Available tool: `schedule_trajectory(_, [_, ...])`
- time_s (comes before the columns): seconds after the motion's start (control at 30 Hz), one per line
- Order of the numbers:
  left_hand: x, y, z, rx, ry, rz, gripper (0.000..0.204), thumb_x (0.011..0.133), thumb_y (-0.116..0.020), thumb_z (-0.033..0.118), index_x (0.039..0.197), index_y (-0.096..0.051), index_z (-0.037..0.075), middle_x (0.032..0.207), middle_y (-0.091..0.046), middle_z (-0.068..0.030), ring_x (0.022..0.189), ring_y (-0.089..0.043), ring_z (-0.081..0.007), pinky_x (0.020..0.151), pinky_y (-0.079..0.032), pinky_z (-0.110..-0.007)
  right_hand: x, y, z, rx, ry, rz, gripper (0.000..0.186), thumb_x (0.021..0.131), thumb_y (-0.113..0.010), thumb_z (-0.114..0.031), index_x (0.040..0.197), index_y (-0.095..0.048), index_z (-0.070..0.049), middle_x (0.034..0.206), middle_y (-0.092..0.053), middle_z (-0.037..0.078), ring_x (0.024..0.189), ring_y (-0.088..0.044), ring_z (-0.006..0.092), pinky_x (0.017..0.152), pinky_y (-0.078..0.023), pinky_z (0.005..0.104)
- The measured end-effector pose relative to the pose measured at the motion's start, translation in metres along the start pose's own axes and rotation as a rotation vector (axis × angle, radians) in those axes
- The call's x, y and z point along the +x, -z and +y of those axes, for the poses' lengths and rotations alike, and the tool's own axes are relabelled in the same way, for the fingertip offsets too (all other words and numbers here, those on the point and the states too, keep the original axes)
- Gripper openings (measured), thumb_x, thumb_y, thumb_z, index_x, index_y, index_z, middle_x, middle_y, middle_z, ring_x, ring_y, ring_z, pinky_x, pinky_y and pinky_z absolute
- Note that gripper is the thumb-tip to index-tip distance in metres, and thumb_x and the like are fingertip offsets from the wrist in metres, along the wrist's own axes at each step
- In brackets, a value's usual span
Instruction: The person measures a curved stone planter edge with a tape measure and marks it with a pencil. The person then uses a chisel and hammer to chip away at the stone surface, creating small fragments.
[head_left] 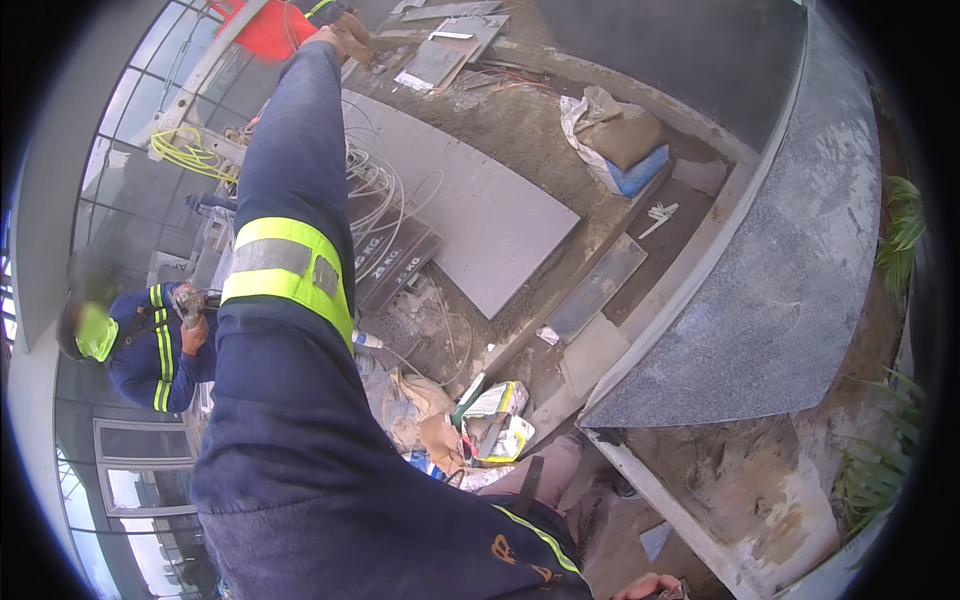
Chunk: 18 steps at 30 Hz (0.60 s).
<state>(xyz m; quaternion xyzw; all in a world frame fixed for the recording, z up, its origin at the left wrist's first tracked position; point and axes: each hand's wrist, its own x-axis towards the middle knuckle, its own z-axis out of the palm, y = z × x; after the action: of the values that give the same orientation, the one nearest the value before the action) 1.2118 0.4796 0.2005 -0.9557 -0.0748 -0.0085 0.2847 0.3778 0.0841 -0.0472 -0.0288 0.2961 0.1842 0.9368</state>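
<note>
My left arm, in a navy sleeve with a yellow-green reflective band, stretches up across the view. At its far end is my left hand (327,37), small and partly hidden by the cuff, so its fingers do not show clearly. It is beside a bright red piece of material (268,32) and close to another person's dark sleeve (325,10) with a yellow-green stripe. My right hand (648,587) is cut off by the lower edge. Its fingers look curled around something dark that I cannot make out.
At left a co-worker (165,345) holds a small object. Beyond my sleeve lie a large grey board (480,220), dark stacked boxes (400,255) and coiled white cable (375,190). Bags (615,140) and a grey stone slab (750,270) are at right; opened bags (495,420) lie near my legs.
</note>
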Motion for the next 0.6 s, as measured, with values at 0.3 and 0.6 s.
schedule_trajectory(0.3, [-0.023,-0.014,0.003,0.06,-0.083,0.034,0.06,0.1,-0.052,0.015,0.155,-0.035,-0.001,0.141,-0.059,-0.023,0.131,-0.058,-0.0353,0.106,-0.049,-0.045,-0.029,0.016,0.021,0.037,-0.017,-0.006,0.029,0.092,-0.062,-0.031,0.081,-0.046,-0.01,0.07,-0.048,0.008,0.058,-0.048,0.0274,0.049,-0.039,0.0429])
schedule_trajectory(0.6, [-0.01,-0.024,-0.005,-0.03,0.052,0.101,0.076,0.091,-0.063,0.008,0.158,-0.029,0.002,0.141,-0.06,-0.0209,0.129,-0.06,-0.0343,0.104,-0.052,-0.045,-0.04,0.032,0.033,-0.063,-0.049,-0.011,0.032,0.09,-0.064,-0.029,0.069,-0.047,-0.013,0.059,-0.046,0.003,0.048,-0.045,0.0231,0.043,-0.035,0.0408])
